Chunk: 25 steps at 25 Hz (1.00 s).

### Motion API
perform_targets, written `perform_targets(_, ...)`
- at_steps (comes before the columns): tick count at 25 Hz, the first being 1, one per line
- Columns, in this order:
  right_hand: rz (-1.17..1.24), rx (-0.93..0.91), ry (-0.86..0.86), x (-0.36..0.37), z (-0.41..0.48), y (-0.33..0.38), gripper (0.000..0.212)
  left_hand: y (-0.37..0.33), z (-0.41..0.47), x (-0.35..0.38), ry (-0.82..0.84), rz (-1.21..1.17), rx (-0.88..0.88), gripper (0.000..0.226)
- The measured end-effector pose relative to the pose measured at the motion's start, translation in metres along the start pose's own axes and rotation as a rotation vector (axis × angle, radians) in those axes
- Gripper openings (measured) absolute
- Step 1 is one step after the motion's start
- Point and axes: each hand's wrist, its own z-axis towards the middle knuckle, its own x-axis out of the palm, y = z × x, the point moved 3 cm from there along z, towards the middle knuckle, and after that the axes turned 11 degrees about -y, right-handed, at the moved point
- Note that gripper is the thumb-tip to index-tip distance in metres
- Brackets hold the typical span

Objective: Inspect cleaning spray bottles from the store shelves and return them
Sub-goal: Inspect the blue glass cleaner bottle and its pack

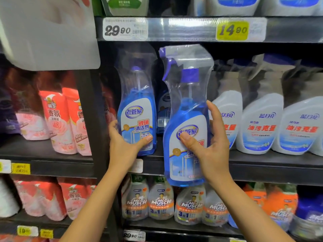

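Middle shelf: slot between standing blue bottle at left and white bottles at right. Slot's near side filled by raised blue bottle; rear blue bottle stands far back in it. Upper shelf rail close over trigger heads. Upright post blocks left.

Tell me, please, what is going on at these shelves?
A person is handling two blue glass cleaner bottles at a store shelf. The left hand grips the left bottle, which stands at the shelf's front edge. The right hand holds the right bottle lifted clear, in front of the shelf. White spray bottles stand to their right.
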Motion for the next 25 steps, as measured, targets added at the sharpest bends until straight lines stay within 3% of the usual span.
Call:
perform_targets(6,-0.057,0.031,-0.056,-0.001,0.011,0.001,0.078,-0.015,-0.016,-0.007,0.023,-0.026,-0.009,0.068)
perform_targets(12,-0.083,0.002,-0.053,0.004,0.026,-0.002,0.078,-0.03,-0.031,-0.019,-0.027,0.002,0.035,0.082)
perform_targets(25,-0.15,-0.103,-0.058,0.017,0.032,-0.03,0.081,-0.025,-0.085,-0.053,0.082,-0.287,-0.176,0.065)
